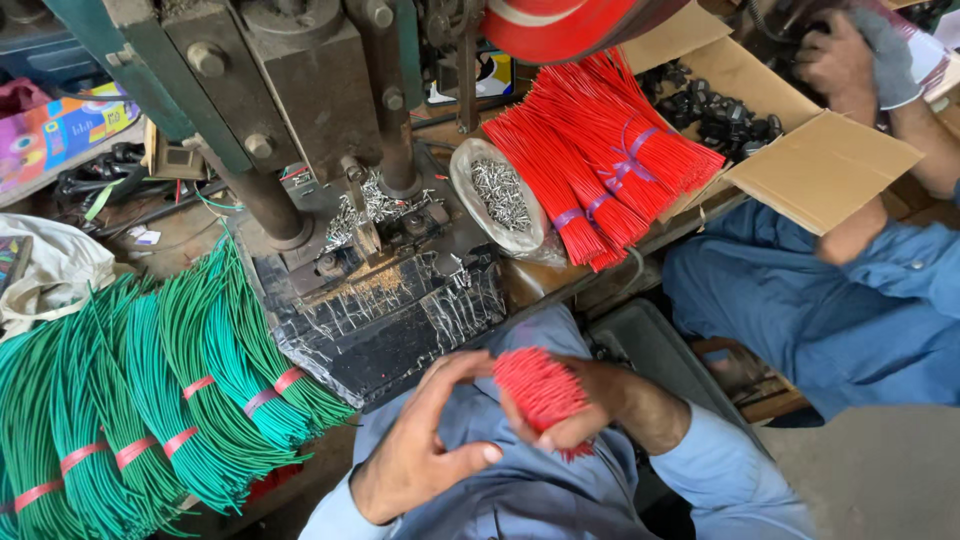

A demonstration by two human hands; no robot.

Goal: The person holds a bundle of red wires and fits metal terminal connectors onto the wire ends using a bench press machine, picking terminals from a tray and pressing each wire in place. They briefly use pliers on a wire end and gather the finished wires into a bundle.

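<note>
Low in the middle of the frame, our right hand (pixel 590 400) holds a bundle of red wires (pixel 538 385) in a closed grip, over our lap. Our left hand (pixel 425 440) lies open just beside it, fingertips at the bundle's end. Green wire bundles (pixel 170 400) fill the lower left; more red wire bundles (pixel 600 150) lie on the counter (pixel 530 285) at upper centre.

Green wire bundles (pixel 150 400), cut off left.
</note>
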